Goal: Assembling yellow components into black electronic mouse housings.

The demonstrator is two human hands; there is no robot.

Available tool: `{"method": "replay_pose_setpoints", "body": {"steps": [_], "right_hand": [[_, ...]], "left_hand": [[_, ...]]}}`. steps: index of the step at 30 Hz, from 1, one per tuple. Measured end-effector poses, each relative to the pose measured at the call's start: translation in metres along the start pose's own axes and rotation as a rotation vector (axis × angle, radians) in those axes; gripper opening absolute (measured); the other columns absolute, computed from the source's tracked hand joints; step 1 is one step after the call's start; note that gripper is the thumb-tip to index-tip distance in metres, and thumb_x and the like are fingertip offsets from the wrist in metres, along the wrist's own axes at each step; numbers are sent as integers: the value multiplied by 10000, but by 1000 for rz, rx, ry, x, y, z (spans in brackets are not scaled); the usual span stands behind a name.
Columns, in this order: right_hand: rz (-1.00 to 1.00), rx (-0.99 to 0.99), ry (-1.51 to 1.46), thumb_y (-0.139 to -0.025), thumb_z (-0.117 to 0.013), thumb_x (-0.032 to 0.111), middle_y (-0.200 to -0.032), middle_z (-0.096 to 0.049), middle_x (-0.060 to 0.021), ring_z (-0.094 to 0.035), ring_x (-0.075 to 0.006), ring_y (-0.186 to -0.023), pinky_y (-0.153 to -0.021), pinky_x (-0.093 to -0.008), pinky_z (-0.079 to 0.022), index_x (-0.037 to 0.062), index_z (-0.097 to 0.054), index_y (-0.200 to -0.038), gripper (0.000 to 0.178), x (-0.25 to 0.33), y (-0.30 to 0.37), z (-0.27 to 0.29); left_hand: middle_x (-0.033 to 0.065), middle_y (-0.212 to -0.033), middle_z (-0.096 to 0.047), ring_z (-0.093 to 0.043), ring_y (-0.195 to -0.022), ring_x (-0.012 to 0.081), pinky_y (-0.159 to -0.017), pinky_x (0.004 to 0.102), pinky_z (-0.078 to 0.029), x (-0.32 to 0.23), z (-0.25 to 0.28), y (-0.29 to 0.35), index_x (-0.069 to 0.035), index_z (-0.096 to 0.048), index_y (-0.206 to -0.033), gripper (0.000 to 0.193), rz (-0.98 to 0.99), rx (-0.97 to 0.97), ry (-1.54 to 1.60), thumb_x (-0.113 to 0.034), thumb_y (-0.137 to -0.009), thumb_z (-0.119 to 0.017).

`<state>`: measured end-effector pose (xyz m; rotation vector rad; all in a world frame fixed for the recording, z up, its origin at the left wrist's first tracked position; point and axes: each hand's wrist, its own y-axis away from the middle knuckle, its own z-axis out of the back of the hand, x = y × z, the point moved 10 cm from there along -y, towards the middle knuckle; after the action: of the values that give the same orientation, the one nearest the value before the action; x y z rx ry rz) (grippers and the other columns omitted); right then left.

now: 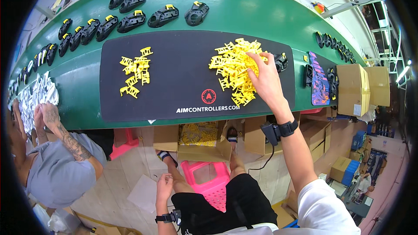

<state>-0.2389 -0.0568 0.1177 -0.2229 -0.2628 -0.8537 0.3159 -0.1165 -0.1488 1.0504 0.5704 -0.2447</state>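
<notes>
My right hand (264, 76) reaches over the right side of a heap of small yellow plastic clips (237, 67) on a black mat (183, 74). Its thumb and index finger are spread apart, with nothing seen between them. Just right of its fingers lies a black plastic shell (283, 62), partly hidden by the hand. Low beside my left thigh is my left hand (164, 186), its fingers loosely bent and no object visible in them. A smaller group of yellow clips (141, 69) lies on the mat's left side.
Black shells with yellow clips (163, 16) line the green table (244, 0). At left a co-worker's hand (50, 114) is by white pieces (41, 98). A cardboard box (350, 89) stands at right. Below are a carton of yellow parts (204, 153) and a pink stool (215, 191).
</notes>
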Motion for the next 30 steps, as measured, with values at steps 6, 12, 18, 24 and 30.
{"method": "replay_pose_setpoints", "body": {"steps": [6, 12, 18, 24, 30], "right_hand": [[10, 21, -17, -922, -689, 192, -1381, -478, -222, -592, -405, -1151, -971, -458, -521, 139, -527, -1402, 510, 11, 6, 3], [73, -171, 160, -923, -699, 247, -1403, -455, -225, -532, -432, -1222, -967, -516, -510, 143, -516, -1410, 531, 3, 16, 40], [-19, -163, 12, -976, -641, 230, -1397, -452, -226, -481, -406, -1281, -1064, -444, -429, 109, -513, -1423, 481, -36, 76, 149], [-151, 26, -112, -979, -611, 135, -1302, -524, -181, -547, -338, -1174, -1016, -411, -447, 84, -527, -1399, 432, -156, 202, 237], [-349, 98, -156, -975, -595, 91, -1260, -546, -153, -583, -282, -1033, -933, -391, -481, 66, -559, -1355, 382, -275, 332, 307]], "left_hand": [[198, -965, -700, -683, -894, 331, -827, 414, -534, -2, 7, 9, -13, -650, -1114, 244, 53, -3, 27, -170, -936, -596], [197, -967, -702, -689, -872, 314, -799, 409, -542, -15, 11, 15, -8, -646, -1103, 233, -14, -18, -68, -171, -950, -579], [164, -959, -686, -704, -799, 287, -709, 416, -563, 73, 90, 64, -19, -599, -1206, 375, 267, -98, 73, -296, -970, -505], [200, -1063, -662, -701, -860, 372, -781, 487, -574, 186, 89, 282, -36, -564, -1244, 481, 798, -295, 349, -381, -917, -494], [234, -1175, -647, -707, -946, 404, -797, 503, -584, 130, -32, 383, -9, -566, -1235, 465, 877, 101, 351, -379, -956, -523]]}}
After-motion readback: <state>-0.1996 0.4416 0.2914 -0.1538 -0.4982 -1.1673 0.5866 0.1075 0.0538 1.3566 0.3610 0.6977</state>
